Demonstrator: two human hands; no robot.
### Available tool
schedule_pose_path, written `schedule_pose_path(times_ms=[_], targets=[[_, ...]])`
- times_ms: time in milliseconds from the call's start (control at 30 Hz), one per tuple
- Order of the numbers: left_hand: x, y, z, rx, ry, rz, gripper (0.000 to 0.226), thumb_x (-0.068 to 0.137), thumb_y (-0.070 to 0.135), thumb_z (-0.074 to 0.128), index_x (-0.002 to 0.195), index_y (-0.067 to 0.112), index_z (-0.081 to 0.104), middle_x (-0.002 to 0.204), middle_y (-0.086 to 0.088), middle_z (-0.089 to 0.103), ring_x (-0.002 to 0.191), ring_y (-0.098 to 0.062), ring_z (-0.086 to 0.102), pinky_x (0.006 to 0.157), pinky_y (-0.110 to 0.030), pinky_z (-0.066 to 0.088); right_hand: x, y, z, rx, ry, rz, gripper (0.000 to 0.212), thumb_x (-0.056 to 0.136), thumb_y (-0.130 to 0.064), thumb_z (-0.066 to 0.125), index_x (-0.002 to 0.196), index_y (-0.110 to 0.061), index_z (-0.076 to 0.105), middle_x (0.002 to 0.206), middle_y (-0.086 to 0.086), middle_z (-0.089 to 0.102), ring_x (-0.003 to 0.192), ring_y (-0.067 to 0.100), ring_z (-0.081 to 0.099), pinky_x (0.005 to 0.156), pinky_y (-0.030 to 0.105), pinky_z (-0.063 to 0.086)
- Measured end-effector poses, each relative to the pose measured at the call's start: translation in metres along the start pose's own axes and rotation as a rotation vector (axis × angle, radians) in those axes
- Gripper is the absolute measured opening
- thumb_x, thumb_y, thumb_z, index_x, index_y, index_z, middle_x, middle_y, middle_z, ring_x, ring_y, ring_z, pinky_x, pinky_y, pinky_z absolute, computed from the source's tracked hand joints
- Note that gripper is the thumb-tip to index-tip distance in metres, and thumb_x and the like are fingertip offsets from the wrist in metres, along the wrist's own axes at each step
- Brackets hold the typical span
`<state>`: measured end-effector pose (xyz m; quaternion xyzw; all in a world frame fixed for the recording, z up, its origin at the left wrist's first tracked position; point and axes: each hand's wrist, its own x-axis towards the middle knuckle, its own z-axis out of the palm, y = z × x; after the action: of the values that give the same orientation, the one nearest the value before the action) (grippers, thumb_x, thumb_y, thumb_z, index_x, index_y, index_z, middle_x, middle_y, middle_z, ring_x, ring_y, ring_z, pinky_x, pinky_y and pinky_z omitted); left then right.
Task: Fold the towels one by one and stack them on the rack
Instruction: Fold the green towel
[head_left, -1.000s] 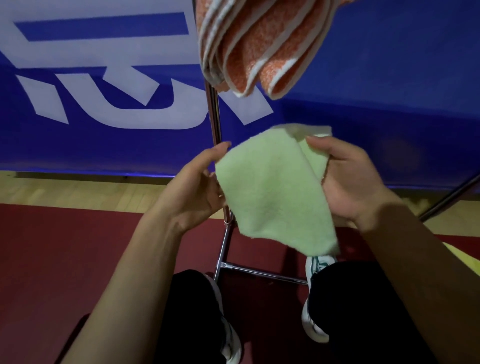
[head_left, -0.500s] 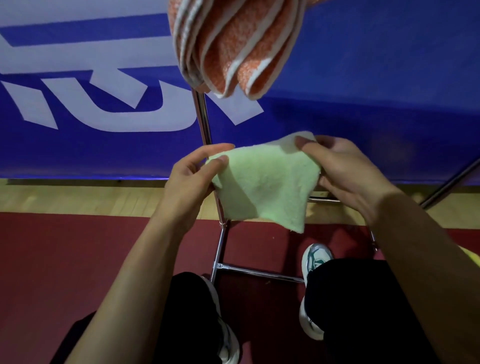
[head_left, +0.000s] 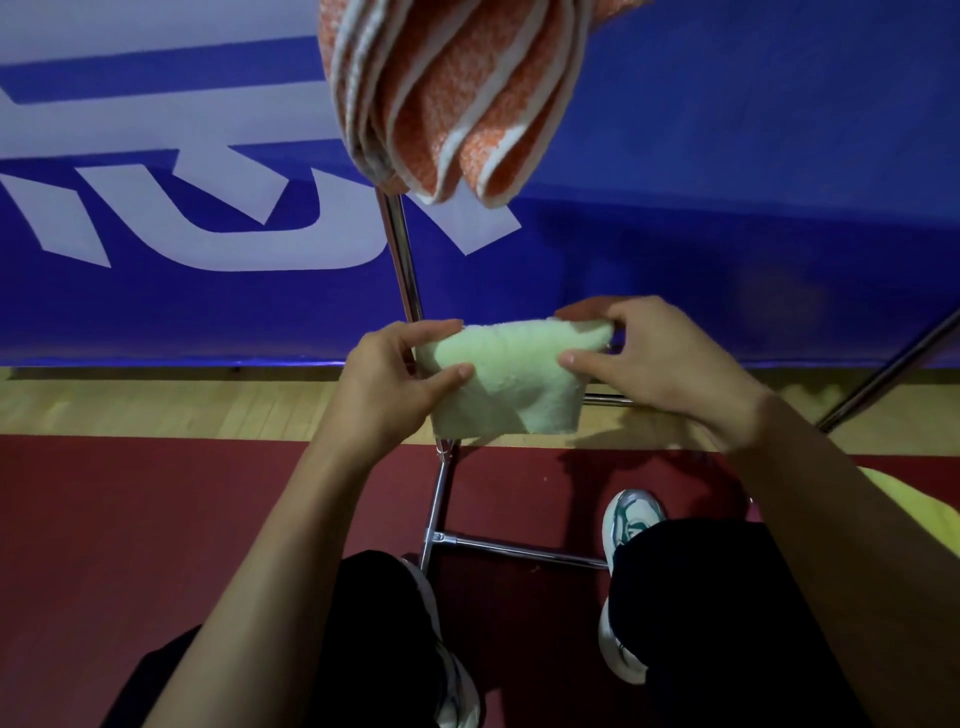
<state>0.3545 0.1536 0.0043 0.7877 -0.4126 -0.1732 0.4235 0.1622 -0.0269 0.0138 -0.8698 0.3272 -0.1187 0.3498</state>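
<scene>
So the light green towel (head_left: 506, 382) is sitting right in the middle of the frame, folded down to a small chunky rectangle and held up in the air between both hands, just in front of the chrome rack (head_left: 402, 260) pole. The left hand (head_left: 387, 384) pinches its left edge, thumb on the near face and fingers wrapped round behind the top. The right hand (head_left: 660, 369) does the same on the right side, thumb pressed on the front and index finger curled over the top corner. Up at the top centre of the frame an orange and white striped towel (head_left: 452, 98) hangs off the rack in loose folds. Behind everything there's a blue banner (head_left: 727, 182) with big white lettering. Below that you get a strip of wooden floor (head_left: 156, 405), then a dark red mat (head_left: 156, 519). At the bottom, the person's black trousers and white sneakers (head_left: 626, 525) stand either side of the rack's base bar.
</scene>
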Motion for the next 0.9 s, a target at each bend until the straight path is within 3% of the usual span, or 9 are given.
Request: schedule_pose_path(times_ms=[100,200,300,400,467,567,700,800,900], targets=[[0.002,-0.005,0.001,0.138,0.007,0.018,0.043,0.089,0.031,0.081,0.130,0.029,0.071,0.112,0.016,0.065,0.090,0.009,0.060,0.073,-0.007,0.051,0.001,0.000,0.006,-0.143,0.018,-0.036,0.043,0.088,-0.041,0.076,0.130,-0.032,0.068,0.123,-0.014,0.069,0.107,0.007,0.064,0.086,0.020,0.045],[0.002,-0.004,0.000,0.206,0.010,0.034,0.026,0.090,0.034,0.079,0.116,0.031,0.076,0.104,0.017,0.067,0.085,0.009,0.060,0.065,-0.003,0.047,0.004,0.000,0.008,-0.216,0.032,-0.047,0.037,0.089,-0.046,0.074,0.123,-0.031,0.070,0.113,-0.008,0.069,0.118,0.019,0.055,0.087,0.032,0.044],[0.001,-0.004,-0.001,0.270,0.007,0.050,0.012,0.091,0.036,0.077,0.097,0.040,0.067,0.095,0.016,0.061,0.083,0.005,0.057,0.068,-0.010,0.048,0.004,0.000,0.008,-0.265,0.021,-0.032,0.031,0.092,-0.046,0.070,0.118,-0.031,0.071,0.107,-0.007,0.058,0.118,0.020,0.043,0.081,0.033,0.036],[0.001,-0.010,-0.002,0.314,0.024,0.081,0.015,0.091,0.039,0.076,0.094,0.035,0.063,0.106,0.004,0.053,0.090,0.001,0.053,0.072,-0.015,0.045,0.003,0.000,0.010,-0.244,0.048,-0.035,0.027,0.093,-0.048,0.069,0.111,-0.029,0.071,0.114,-0.009,0.043,0.114,0.011,0.035,0.084,0.030,0.037],[0.002,-0.011,-0.005,0.277,0.032,0.092,0.017,0.092,0.039,0.075,0.096,0.026,0.064,0.115,0.002,0.049,0.096,0.001,0.052,0.075,-0.014,0.043,0.004,0.001,0.007,-0.195,0.047,-0.065,0.029,0.094,-0.050,0.066,0.110,-0.027,0.070,0.116,-0.012,0.048,0.109,0.009,0.046,0.085,0.026,0.041],[0.000,-0.004,-0.013,0.084,-0.043,0.031,0.024,0.097,0.043,0.068,0.099,0.019,0.067,0.099,0.006,0.065,0.079,0.002,0.062,0.063,-0.011,0.045,0.005,-0.003,-0.003,-0.071,-0.015,-0.071,0.019,0.099,-0.047,0.060,0.100,-0.028,0.066,0.091,-0.011,0.068,0.081,0.006,0.063,0.069,0.026,0.047],[-0.004,0.004,-0.013,-0.196,-0.056,0.018,0.040,0.101,0.050,0.061,0.105,0.011,0.065,0.089,0.005,0.068,0.078,-0.004,0.064,0.063,-0.015,0.049,0.002,-0.008,-0.006,0.147,0.044,-0.039,0.006,0.103,-0.032,0.056,0.105,-0.031,0.062,0.090,-0.006,0.069,0.082,0.010,0.064,0.070,0.027,0.047],[-0.007,0.012,-0.004,-0.331,0.004,-0.026,0.041,0.103,0.050,0.057,0.113,0.011,0.061,0.095,0.007,0.069,0.083,-0.006,0.069,0.068,-0.023,0.055,0.003,-0.012,0.000,0.393,0.132,0.027,0.016,0.103,-0.033,0.058,0.118,-0.027,0.062,0.101,-0.004,0.073,0.093,0.015,0.069,0.081,0.031,0.055],[-0.007,0.022,0.002,-0.498,0.092,-0.146,0.040,0.103,0.052,0.054,0.122,0.017,0.063,0.112,-0.003,0.073,0.097,-0.016,0.075,0.077,-0.030,0.063,0.009,-0.012,0.007,0.804,0.126,0.147,0.022,0.097,-0.045,0.066,0.105,-0.027,0.074,0.105,0.002,0.077,0.101,0.020,0.073,0.101,0.049,0.056]])
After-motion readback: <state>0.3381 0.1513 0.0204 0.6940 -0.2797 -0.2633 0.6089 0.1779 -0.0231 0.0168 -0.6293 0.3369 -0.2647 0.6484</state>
